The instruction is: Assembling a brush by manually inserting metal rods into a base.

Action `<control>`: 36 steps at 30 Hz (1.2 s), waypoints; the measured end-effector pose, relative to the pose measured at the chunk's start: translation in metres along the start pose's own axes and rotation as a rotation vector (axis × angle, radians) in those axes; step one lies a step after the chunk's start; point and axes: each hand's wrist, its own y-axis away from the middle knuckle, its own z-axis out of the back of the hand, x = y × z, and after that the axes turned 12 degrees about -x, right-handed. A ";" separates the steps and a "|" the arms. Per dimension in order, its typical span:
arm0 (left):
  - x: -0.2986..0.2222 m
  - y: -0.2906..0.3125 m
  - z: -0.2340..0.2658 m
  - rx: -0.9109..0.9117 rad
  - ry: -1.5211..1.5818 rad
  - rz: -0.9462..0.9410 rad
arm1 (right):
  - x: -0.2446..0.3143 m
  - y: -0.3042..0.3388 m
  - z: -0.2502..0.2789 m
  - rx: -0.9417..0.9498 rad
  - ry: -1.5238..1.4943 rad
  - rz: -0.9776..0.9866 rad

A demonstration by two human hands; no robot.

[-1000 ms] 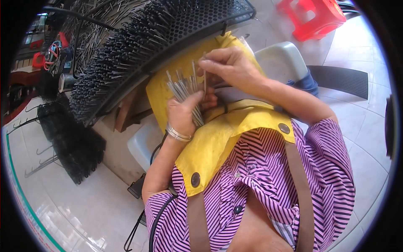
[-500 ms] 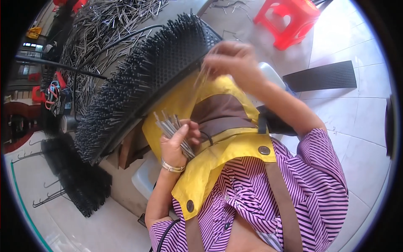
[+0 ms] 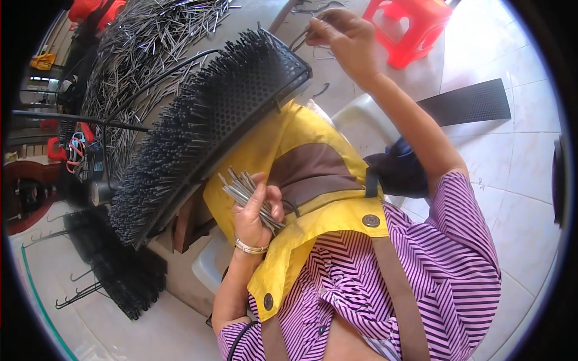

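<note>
My left hand (image 3: 250, 221) is closed around a bundle of thin grey metal rods (image 3: 241, 188), whose ends fan out above the thumb. It rests against the yellow and brown apron (image 3: 313, 165) in my lap. Just past the far right corner of a black perforated panel (image 3: 268, 84), my right hand (image 3: 349, 39) is raised, with thumb and fingers pinched together. A thin, dark, bent rod (image 3: 296, 43) shows at its fingertips; its far end is hard to make out. Dense rows of dark rods (image 3: 162, 162) stand in the panel's holes.
Behind the panel, a heap of loose metal rods (image 3: 141, 51) covers a table. A red plastic stool (image 3: 409, 30) and a flat black perforated sheet (image 3: 466, 102) are on the tiled floor to the right. At the lower left hang black bristly pieces (image 3: 114, 259) beside wire hooks.
My right hand has moved up and away, from the panel's near right edge to beyond its far corner. The left hand still holds its bundle, with the rod ends slightly shifted.
</note>
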 end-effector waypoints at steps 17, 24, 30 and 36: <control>0.004 -0.002 0.003 0.059 0.024 0.001 | -0.015 -0.002 -0.013 0.340 0.549 0.387; 0.003 -0.001 0.001 0.028 -0.003 -0.005 | -0.021 -0.001 -0.024 0.281 0.681 0.541; 0.004 -0.001 0.003 0.051 -0.012 -0.020 | -0.024 0.002 -0.021 0.295 0.687 0.609; 0.003 0.000 -0.001 0.101 -0.044 -0.063 | -0.018 0.004 -0.022 0.408 0.812 0.885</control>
